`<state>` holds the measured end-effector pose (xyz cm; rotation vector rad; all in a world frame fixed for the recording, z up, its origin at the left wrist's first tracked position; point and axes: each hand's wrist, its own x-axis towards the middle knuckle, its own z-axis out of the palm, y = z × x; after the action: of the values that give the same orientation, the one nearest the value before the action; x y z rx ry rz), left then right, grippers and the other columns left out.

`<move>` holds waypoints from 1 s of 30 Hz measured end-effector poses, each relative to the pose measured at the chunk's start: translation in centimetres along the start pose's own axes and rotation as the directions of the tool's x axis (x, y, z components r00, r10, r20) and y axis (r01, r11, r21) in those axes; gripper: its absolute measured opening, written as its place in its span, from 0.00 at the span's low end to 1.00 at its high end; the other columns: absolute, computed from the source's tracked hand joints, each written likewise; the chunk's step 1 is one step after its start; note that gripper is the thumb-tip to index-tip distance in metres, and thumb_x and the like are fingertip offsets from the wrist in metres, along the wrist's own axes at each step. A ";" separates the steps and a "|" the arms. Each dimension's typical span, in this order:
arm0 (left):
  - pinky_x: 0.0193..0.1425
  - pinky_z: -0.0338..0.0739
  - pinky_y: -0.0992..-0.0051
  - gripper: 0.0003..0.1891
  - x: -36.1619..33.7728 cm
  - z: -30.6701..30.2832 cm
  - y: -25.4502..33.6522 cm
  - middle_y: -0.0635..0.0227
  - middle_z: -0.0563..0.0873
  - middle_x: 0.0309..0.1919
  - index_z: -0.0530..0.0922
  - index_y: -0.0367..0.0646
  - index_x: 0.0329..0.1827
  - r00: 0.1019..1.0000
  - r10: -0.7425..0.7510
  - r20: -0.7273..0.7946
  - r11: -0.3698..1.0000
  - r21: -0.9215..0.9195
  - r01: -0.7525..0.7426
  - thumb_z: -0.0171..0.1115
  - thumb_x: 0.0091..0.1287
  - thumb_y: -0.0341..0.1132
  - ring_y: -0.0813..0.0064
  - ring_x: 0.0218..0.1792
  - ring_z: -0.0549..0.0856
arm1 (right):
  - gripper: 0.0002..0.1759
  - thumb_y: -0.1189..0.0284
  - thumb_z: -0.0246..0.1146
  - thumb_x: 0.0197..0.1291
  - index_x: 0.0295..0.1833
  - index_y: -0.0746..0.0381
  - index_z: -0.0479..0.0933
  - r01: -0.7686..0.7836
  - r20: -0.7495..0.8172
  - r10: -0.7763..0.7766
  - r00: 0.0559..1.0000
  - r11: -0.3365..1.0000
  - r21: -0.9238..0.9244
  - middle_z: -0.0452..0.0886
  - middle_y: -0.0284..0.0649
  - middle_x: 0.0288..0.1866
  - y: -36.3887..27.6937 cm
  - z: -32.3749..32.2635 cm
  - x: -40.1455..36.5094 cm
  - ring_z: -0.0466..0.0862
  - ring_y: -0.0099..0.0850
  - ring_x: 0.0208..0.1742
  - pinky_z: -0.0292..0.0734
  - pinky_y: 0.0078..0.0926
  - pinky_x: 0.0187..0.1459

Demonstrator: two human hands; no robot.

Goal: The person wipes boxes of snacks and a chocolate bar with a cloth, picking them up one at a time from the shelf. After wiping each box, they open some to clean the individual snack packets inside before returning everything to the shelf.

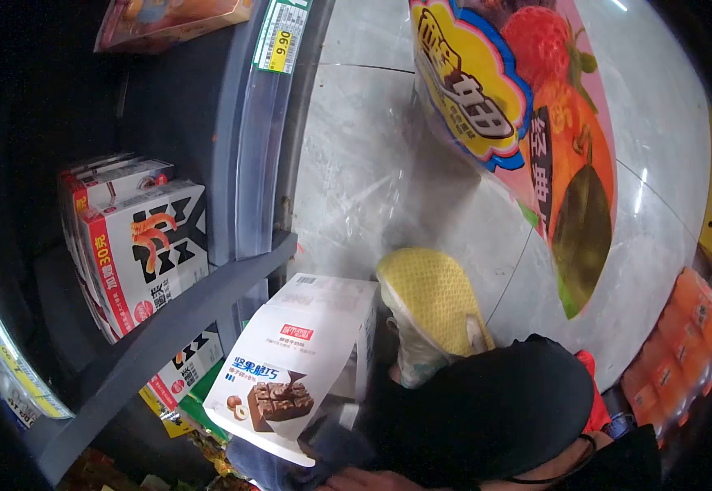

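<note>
Part of my right hand (366,479) shows at the bottom edge, beside bunched dark blue-grey cloth (340,448). Its fingers are mostly cut off or hidden, so its grip cannot be made out. A black band (579,460) circles the wrist. Just above the cloth, a white carton (278,368) with a picture of nut chocolate leans at a tilt by the shelf; whether a hand touches it is hidden. My left hand does not show.
Dark shelving (159,327) on the left holds white snack boxes (143,254). A large colourful fruit-print bag (528,123) stands on the grey tiled floor (348,147). A yellow-and-white shoe (434,303) and a black-clothed knee (487,401) are close by. Orange packs (675,352) lie at right.
</note>
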<state>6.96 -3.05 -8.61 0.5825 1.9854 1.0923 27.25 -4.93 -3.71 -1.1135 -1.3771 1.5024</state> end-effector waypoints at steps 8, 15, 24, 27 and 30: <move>0.49 0.78 0.63 0.35 0.7 0.4 -0.6 0.62 0.85 0.41 0.78 0.40 0.54 0.999 -0.029 0.020 0.999 0.014 0.029 0.77 0.52 0.57 0.67 0.40 0.85 | 0.15 0.65 0.66 0.52 0.43 0.62 0.82 -0.079 -0.053 0.082 0.995 0.995 0.064 0.82 0.42 0.34 0.2 1.0 -0.3 0.86 0.37 0.35 0.83 0.32 0.32; 0.47 0.78 0.63 0.34 1.1 0.6 -0.7 0.62 0.86 0.40 0.80 0.40 0.52 0.998 -0.040 0.044 0.999 0.030 0.038 0.79 0.50 0.55 0.67 0.40 0.86 | 0.15 0.65 0.66 0.54 0.44 0.62 0.82 -0.070 0.004 0.070 0.998 0.997 -0.038 0.83 0.41 0.35 -0.2 0.5 -0.1 0.86 0.36 0.36 0.83 0.31 0.32; 0.44 0.79 0.64 0.33 1.3 0.8 -0.7 0.62 0.87 0.38 0.81 0.39 0.50 0.997 -0.047 0.067 0.998 0.035 0.045 0.83 0.48 0.52 0.68 0.39 0.86 | 0.17 0.65 0.67 0.56 0.49 0.62 0.81 -0.199 0.081 0.193 0.978 0.977 0.073 0.85 0.42 0.41 -0.5 0.4 -0.2 0.87 0.40 0.43 0.85 0.35 0.42; 0.43 0.79 0.64 0.33 1.5 1.0 -0.8 0.62 0.87 0.38 0.82 0.39 0.49 0.996 -0.047 0.073 0.998 0.040 0.044 0.84 0.47 0.51 0.68 0.39 0.87 | 0.17 0.65 0.67 0.57 0.49 0.62 0.81 -0.219 0.131 0.209 0.969 0.973 0.068 0.85 0.42 0.42 -0.5 -0.1 0.0 0.87 0.40 0.44 0.85 0.36 0.43; 0.42 0.79 0.64 0.32 1.5 0.9 -0.6 0.62 0.88 0.37 0.82 0.39 0.48 0.995 -0.046 0.086 0.998 0.044 0.042 0.85 0.46 0.50 0.68 0.39 0.87 | 0.15 0.65 0.67 0.59 0.48 0.62 0.82 -0.184 0.123 0.177 0.976 0.981 0.052 0.84 0.43 0.40 -0.3 0.0 0.0 0.86 0.42 0.42 0.84 0.37 0.42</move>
<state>6.80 -1.90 -10.00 0.5958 1.9410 0.9847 27.22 -4.93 -3.38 -1.1508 -1.3256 1.7556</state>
